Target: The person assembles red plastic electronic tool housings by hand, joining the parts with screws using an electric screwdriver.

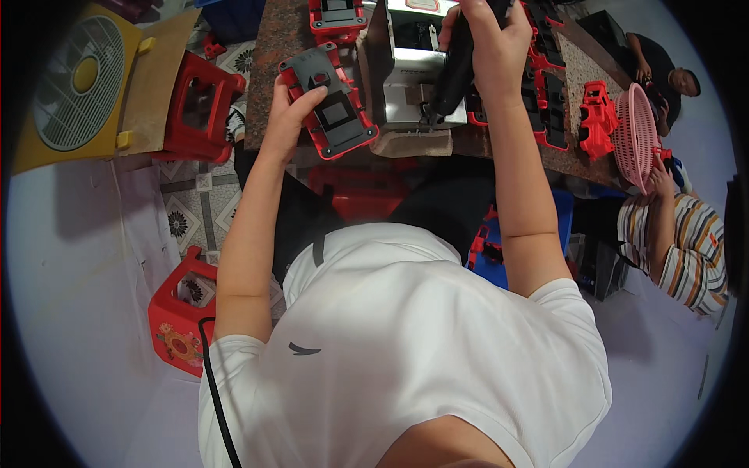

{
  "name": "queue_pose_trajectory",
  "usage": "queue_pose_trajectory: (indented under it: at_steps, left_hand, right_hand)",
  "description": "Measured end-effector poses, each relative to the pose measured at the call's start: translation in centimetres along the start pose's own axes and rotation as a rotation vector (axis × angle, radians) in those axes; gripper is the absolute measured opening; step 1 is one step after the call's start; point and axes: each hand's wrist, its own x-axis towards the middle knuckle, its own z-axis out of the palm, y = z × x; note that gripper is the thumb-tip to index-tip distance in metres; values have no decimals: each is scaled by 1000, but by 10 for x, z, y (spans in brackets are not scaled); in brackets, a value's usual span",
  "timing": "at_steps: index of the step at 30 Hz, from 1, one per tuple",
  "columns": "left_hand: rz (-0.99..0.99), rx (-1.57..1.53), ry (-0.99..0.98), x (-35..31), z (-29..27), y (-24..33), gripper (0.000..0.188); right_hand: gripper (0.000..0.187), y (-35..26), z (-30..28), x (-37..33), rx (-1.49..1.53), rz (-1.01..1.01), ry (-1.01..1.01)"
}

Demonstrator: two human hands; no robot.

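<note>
My left hand (287, 113) grips a red and black plastic chassis (337, 111), like that of a toy car, by its left edge. The thumb lies across the black plate, which has a rectangular recess. In my right hand (499, 48) is a black electric screwdriver (456, 78), its tip pointing down and toward me. The tip is at the front of a silver metal box (402, 95), perhaps a screw feeder; whether it touches cannot be made out. The chassis is held just left of this box, above the table's near edge.
Further chassis stand on the speckled table (269, 47), one at the back (337, 17) and several at the right (552, 105). A pink basket (633, 136) is at the right edge, held by a person in a striped shirt (683, 242). Red stools (191, 109) and a yellow fan (82, 78) stand left.
</note>
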Motion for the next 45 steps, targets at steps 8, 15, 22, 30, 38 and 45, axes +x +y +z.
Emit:
queue_pose_trajectory:
  at_steps: [8,15,22,30,38,45]
  left_hand:
    - [21,32,-12,-1,1,2,59]
    - [-6,24,-14,2,4,0,58]
    - [28,-3,-11,3,3,0,70]
    - [32,20,-14,2,3,2,61]
    - [6,-12,-31,1,7,5,60]
    - [57,64,5,-1,1,0,61]
  right_hand:
    - [30,-18,63,25,880,-188,-85]
    - [23,17,96,41,94,-608,60]
    - [23,27,103,45,22,-576,78]
    - [22,34,106,52,-24,-617,-38]
    - [24,33,112,46,-29,-583,-56]
    - [42,-33,58,12,230,-159,-19]
